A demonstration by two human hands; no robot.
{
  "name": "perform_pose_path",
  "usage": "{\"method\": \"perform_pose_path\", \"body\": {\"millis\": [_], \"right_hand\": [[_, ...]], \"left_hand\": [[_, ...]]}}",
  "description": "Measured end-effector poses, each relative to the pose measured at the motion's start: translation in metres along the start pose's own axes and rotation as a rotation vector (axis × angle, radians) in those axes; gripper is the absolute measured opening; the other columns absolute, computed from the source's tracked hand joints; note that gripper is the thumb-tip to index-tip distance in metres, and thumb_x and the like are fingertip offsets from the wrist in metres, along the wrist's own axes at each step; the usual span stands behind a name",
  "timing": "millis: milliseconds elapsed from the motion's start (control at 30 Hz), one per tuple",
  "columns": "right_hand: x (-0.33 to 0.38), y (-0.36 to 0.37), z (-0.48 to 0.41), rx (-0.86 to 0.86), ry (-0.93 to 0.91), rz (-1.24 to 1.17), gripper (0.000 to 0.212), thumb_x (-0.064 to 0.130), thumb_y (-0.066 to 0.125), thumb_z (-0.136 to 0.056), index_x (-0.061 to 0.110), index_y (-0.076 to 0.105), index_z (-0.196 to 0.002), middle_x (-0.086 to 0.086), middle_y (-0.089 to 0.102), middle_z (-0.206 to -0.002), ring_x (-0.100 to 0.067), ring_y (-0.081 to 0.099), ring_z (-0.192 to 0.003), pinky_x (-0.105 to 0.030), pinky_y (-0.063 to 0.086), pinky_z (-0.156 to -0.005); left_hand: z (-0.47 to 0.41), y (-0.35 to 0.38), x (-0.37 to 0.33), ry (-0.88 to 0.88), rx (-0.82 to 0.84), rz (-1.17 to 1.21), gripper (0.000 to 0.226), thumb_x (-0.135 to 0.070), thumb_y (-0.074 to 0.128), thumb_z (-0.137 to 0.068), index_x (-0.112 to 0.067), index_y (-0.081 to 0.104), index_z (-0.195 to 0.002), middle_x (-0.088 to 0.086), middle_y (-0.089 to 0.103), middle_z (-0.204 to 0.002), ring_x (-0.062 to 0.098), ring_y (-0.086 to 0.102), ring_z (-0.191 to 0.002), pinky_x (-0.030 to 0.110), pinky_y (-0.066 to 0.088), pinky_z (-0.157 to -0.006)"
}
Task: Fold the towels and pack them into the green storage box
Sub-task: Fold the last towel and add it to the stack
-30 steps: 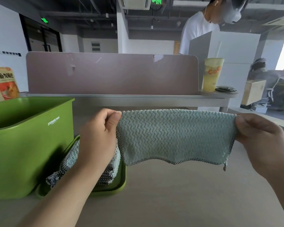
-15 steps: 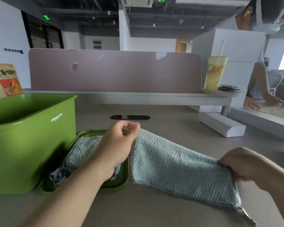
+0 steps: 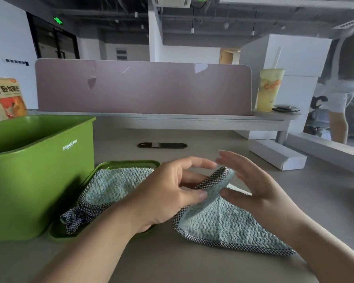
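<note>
Two towels were in view, neither yet in the box (image 3: 35,180). The towel (image 3: 229,225) being worked lay on the desk (image 3: 192,262), just right of the lid (image 3: 131,164), with one end lifted clear of the surface. The second towel (image 3: 114,186) lay rumpled on the lid, which sat against the box. The box stood open at the left, and no cloth showed in the visible part of its interior.

The left hand (image 3: 168,197) pinched the lifted end between thumb and curled fingers. The right hand (image 3: 260,186) was spread with straight fingers and gripped nothing. Its thumb lay close to the cloth, but contact could not be determined.

Assessment: the first fold appeared to be in hand, with the two corners gathered in one grip.

Recommendations:
- Check that the checked borders matched before lowering, since the lower edge lay skewed on the desk.
- Lay the end down flat and use the free right hand to press the crease and smooth outward.
- Keep the work off the lid, so that the second towel was not dragged.

Risk: a one-handed pinch could let a corner slip and spoil the alignment.
</note>
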State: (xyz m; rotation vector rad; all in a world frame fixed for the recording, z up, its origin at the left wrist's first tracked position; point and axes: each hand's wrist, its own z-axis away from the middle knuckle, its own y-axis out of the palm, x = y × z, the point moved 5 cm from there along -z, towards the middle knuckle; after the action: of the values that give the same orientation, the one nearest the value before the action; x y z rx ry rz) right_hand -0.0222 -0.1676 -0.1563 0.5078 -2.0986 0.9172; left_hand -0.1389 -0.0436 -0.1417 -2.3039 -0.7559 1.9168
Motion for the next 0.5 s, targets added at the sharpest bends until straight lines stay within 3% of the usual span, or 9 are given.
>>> {"method": "perform_pose_path", "body": {"millis": [67,133,200,333,500], "right_hand": [[0.007,-0.003,0.000,-0.023,-0.037,-0.006,0.038,0.019,0.075,-0.076,0.026,0.066,-0.112,0.010,0.072,-0.108,-0.002,0.061,-0.109,-0.024,0.044,-0.094],[0.014,-0.007,0.000,-0.091,-0.063,0.005,0.012,0.009,0.074,-0.079,0.019,0.074,-0.085,0.006,0.075,-0.085,-0.004,0.068,-0.084,-0.019,0.050,-0.076],[0.015,-0.013,0.001,-0.181,-0.064,-0.001,0.010,0.007,0.071,-0.079,0.015,0.073,-0.073,0.002,0.074,-0.074,-0.008,0.067,-0.069,-0.020,0.051,-0.064],[0.015,-0.023,0.001,-0.313,-0.046,-0.050,0.010,0.008,0.069,-0.080,0.013,0.071,-0.072,-0.006,0.071,-0.073,-0.026,0.065,-0.072,-0.031,0.052,-0.063],[0.014,-0.027,0.002,-0.364,-0.034,-0.092,0.008,0.013,0.070,-0.080,0.011,0.069,-0.072,-0.017,0.067,-0.073,-0.039,0.061,-0.073,-0.043,0.051,-0.066]], "left_hand": [[-0.001,-0.002,0.000,0.023,-0.033,0.015,0.046,0.005,0.064,-0.083,-0.034,0.064,-0.107,0.000,0.075,-0.100,0.015,0.069,-0.098,0.033,0.053,-0.089],[-0.002,-0.004,0.002,0.020,-0.057,0.015,0.046,0.002,0.067,-0.081,-0.037,0.065,-0.106,-0.002,0.074,-0.102,0.015,0.067,-0.101,0.036,0.051,-0.092],[-0.002,-0.003,0.005,-0.009,-0.065,-0.003,0.040,-0.009,0.072,-0.080,-0.039,0.065,-0.105,-0.005,0.073,-0.102,0.011,0.066,-0.103,0.037,0.050,-0.095],[-0.003,-0.001,0.008,-0.059,-0.105,-0.131,0.020,-0.034,0.072,-0.078,-0.027,0.071,-0.098,-0.012,0.075,-0.093,0.005,0.068,-0.091,0.033,0.052,-0.091],[-0.004,-0.010,0.009,-0.032,-0.231,-0.066,0.005,-0.019,0.072,-0.080,-0.024,0.074,-0.081,-0.007,0.077,-0.084,0.012,0.072,-0.082,0.035,0.057,-0.081]]}}
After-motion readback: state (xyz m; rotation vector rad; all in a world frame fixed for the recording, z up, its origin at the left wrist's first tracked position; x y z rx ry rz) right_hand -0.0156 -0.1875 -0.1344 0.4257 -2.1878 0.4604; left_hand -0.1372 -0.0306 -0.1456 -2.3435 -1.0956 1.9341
